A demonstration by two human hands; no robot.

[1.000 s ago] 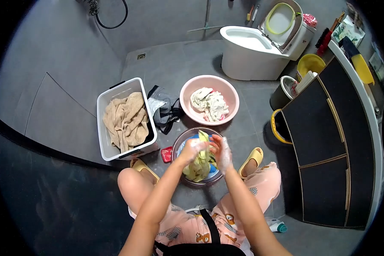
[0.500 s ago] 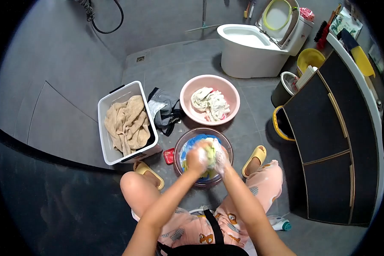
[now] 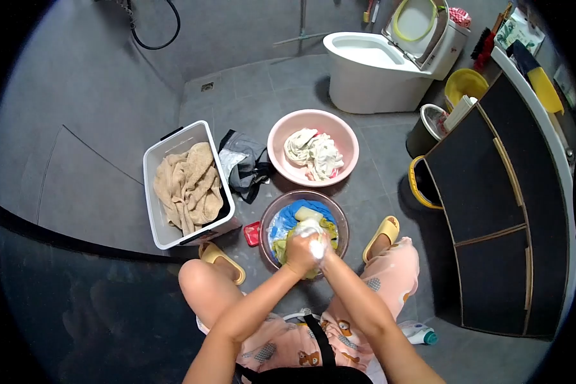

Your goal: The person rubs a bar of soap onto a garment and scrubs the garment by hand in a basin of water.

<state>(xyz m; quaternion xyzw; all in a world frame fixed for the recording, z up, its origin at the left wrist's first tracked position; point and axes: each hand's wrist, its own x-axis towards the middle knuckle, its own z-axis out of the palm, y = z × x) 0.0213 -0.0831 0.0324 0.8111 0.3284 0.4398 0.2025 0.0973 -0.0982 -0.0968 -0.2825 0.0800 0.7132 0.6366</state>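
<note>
Over a dark-rimmed basin (image 3: 344, 240) on the floor, my left hand (image 3: 301, 250) and my right hand (image 3: 325, 246) press together. Both are closed round a soapy yellow-green cloth (image 3: 308, 215), and white foam covers parts of the fingers. The cloth's pale end sticks out beyond the hands, while its lower part hangs into the basin. Blue cloth (image 3: 288, 214) lies in the basin beneath. Just behind stands a pink basin (image 3: 280, 165) with white cloth (image 3: 313, 153) inside.
A white bin (image 3: 152, 211) holding a brown towel (image 3: 189, 185) stands left, beside a grey-and-black bag (image 3: 242, 166). A red item (image 3: 252, 234) lies near the basin. The toilet (image 3: 377, 83) is behind; a dark cabinet (image 3: 486, 217) and black bucket (image 3: 422, 185) are right.
My hands were apart with the cloth lifted between them. They have come together and closed round it, and more of the blue cloth now shows.
</note>
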